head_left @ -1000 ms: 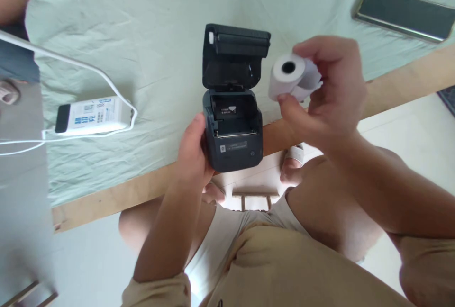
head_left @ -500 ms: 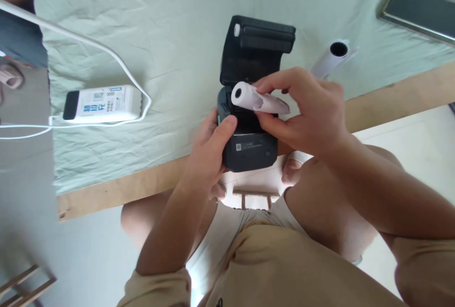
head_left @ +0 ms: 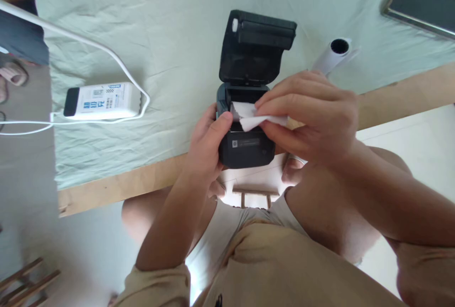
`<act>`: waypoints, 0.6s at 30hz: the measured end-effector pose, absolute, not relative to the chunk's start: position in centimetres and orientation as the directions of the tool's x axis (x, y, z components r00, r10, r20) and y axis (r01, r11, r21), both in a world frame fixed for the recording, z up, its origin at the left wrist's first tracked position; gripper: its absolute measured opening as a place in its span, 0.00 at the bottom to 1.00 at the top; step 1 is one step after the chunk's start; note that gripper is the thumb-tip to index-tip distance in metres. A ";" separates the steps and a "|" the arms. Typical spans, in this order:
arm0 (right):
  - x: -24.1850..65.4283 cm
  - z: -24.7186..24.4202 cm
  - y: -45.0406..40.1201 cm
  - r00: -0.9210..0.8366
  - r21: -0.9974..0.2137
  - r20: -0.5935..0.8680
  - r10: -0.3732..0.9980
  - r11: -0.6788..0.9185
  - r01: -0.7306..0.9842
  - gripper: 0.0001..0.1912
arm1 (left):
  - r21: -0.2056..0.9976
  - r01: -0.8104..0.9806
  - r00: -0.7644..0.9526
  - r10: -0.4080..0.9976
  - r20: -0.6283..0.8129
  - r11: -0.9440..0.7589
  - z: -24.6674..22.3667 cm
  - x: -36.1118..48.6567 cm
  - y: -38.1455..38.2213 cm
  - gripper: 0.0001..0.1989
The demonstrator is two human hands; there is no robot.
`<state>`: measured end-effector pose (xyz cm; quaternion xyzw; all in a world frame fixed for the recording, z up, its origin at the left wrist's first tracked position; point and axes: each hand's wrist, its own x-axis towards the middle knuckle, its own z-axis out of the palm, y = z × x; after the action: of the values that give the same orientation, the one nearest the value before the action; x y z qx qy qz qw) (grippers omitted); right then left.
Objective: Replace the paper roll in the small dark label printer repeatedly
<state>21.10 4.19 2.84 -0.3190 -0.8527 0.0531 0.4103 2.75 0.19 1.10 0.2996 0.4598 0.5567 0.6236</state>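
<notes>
A small black label printer point(head_left: 247, 153) lies at the table's near edge with its lid point(head_left: 254, 53) swung up. My left hand point(head_left: 209, 139) is closed around the printer's left side, thumb on the rim of its bay. Inside the bay sits a white paper roll point(head_left: 241, 109), partly covered by its loose end. Between the thumb and fingers of my right hand point(head_left: 313, 112) is that loose paper end, which sticks out over the printer's front. Just beyond the right hand, a second white roll point(head_left: 325, 59) with a dark core lies on the cloth.
A white power bank point(head_left: 103, 101) with a black end and a white cable point(head_left: 88, 41) lie on the left of the green cloth point(head_left: 170, 22). At the far right is a dark phone-like slab point(head_left: 423, 8). A wooden edge point(head_left: 124, 186) borders the table; another person's leg point(head_left: 21, 32) shows at left.
The paper roll has gone down into the printer's bay from above it. My right hand has shifted slightly right and toward me, and the paper's loose end now spreads over the front.
</notes>
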 end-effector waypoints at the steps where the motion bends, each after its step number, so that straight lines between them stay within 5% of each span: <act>1: 21.1 2.6 4.0 -0.475 -0.319 0.691 0.545 0.820 0.476 0.06 | 0.880 -0.436 -0.035 0.974 -0.226 0.188 1.0 2.7 0.2 0.11; 8: 21.1 0.9 3.6 -0.544 -0.316 0.669 0.506 0.857 0.408 0.11 | 0.906 -0.387 0.046 0.985 -0.168 0.173 0.6 2.2 0.2 0.24; 13: 21.4 1.0 4.2 -0.342 -0.374 0.788 0.512 0.839 0.394 0.06 | 0.938 -0.292 0.045 0.982 -0.184 0.189 0.5 1.8 0.0 0.33; 18: 22.0 0.8 5.4 -0.215 -0.592 0.631 0.745 0.642 0.488 0.27 | 0.942 -0.266 0.030 0.979 -0.204 0.205 0.7 2.0 0.0 0.38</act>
<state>21.99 5.41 0.79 -0.4015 -0.7679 0.1339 0.4809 1.95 -0.03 0.73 0.3739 0.4766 0.5079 0.6125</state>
